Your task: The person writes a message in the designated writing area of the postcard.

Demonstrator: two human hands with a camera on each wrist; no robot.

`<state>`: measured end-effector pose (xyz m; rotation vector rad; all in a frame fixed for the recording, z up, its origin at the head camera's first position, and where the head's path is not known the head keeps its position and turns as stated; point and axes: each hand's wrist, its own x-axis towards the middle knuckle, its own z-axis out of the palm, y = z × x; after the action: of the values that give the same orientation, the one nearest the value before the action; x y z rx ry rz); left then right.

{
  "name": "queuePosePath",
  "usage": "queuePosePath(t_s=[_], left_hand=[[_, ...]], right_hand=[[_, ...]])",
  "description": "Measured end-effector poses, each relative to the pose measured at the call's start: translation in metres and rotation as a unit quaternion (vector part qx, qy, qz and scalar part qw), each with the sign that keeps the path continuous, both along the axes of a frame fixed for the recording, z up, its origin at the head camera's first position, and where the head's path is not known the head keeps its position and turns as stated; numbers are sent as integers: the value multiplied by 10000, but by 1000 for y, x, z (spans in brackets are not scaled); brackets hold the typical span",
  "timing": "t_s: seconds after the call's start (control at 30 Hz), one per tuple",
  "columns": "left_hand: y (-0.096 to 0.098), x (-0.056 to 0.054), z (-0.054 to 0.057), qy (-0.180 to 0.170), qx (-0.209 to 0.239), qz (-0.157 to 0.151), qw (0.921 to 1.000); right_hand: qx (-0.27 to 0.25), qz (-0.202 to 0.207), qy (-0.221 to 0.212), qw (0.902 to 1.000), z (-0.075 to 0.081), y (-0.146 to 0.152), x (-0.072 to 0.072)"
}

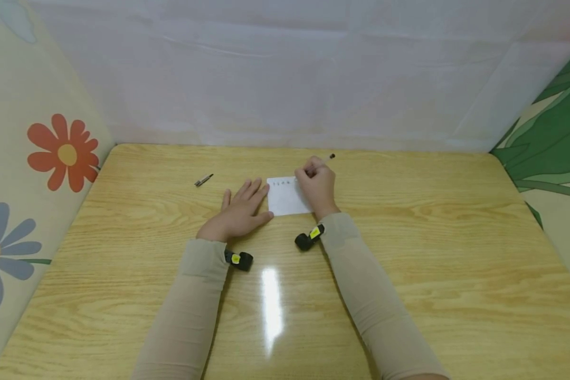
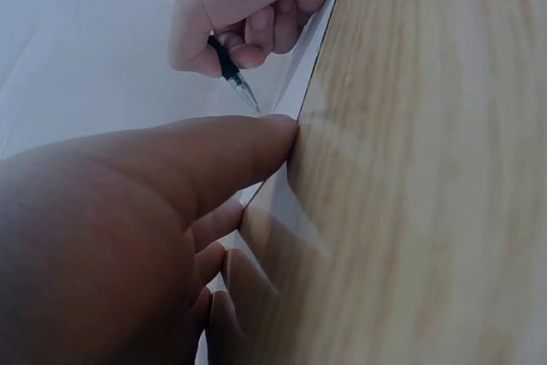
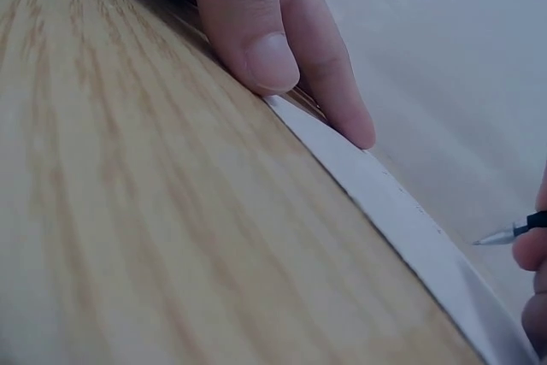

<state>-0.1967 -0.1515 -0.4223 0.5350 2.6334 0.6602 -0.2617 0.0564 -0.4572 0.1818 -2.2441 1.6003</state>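
Observation:
A small white sheet of paper (image 1: pixel 287 202) lies on the table, with a short row of dark handwritten marks along its upper edge. My right hand (image 1: pixel 319 187) pinches a pen (image 1: pixel 329 158) over the right side of the sheet. In the left wrist view the pen's dark grip and clear tip (image 2: pixel 242 87) point down from the curled fingers. My left hand (image 1: pixel 239 214) lies spread on the table, its thumb and index fingertips touching the paper's left edge. The right wrist view shows that thumb (image 3: pixel 272 61) at the paper's corner.
A pen cap (image 1: pixel 203 180) with a clip lies on the wooden table (image 1: pixel 432 253), left of the left hand. A white cloth (image 1: pixel 285 79) hangs behind the table's far edge. Flower-patterned panels (image 1: pixel 9 158) stand at both sides.

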Motion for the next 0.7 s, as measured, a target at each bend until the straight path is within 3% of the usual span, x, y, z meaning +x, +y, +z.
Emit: queuePosePath(t_s=[0.37, 0.7], left_hand=[[2, 0, 4, 95, 16, -10, 10000], [1, 4, 1, 127, 24, 9, 9999]], right_hand=[[-205, -236, 100, 9995, 4, 3, -1], [-705, -21, -167, 9974, 2, 5, 4]])
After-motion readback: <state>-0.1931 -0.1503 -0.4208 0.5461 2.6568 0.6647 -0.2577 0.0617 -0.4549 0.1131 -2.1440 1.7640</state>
